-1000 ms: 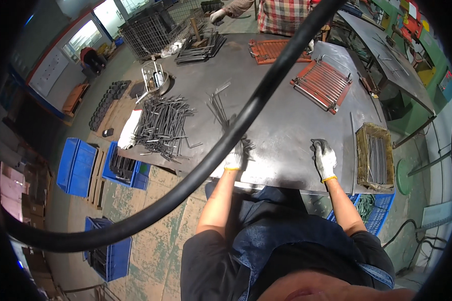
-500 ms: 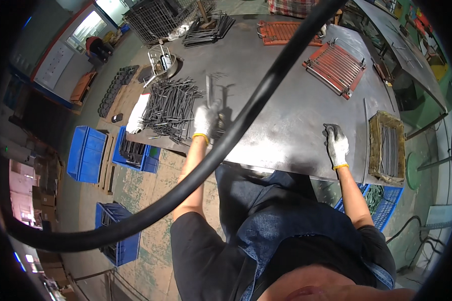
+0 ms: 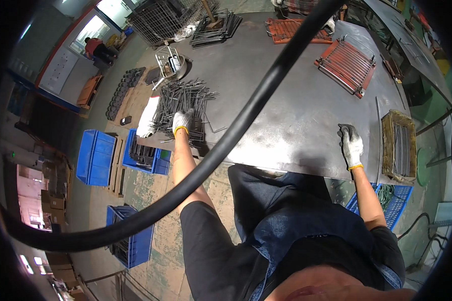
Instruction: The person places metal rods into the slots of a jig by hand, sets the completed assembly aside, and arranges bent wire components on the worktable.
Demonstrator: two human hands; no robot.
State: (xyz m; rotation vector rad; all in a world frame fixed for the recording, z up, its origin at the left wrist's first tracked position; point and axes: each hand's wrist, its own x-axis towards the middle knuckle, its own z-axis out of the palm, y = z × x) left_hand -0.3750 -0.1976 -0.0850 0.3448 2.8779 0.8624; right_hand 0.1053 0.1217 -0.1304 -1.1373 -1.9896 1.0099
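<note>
My left hand (image 3: 183,120), in a white glove with a yellow cuff, presses into the near part of a heap of thin dark metal rods (image 3: 178,98). Its fingers curl among the rods, and their tips are hidden. Some of these rods have bent ends. One loose bent rod (image 3: 216,131) lies just right of the heap. My right hand (image 3: 352,142), gloved in white with dark fingertips, rests on the metal table (image 3: 281,115) near its front edge. Its fingers are loosely bent and apart, with nothing visible in them.
A dark hose or bar (image 3: 236,135) crosses the view diagonally. Red slatted racks (image 3: 347,66) lie at the far right. A wooden box (image 3: 386,145) of rods stands right of my right hand. Blue bins (image 3: 96,158) sit left on the floor; a person (image 3: 98,49) bends farther off.
My left hand has moved left from beside the heap onto it. A bent rod now lies apart at the heap's right. The right hand keeps its place on the table; the view has shifted slightly.
</note>
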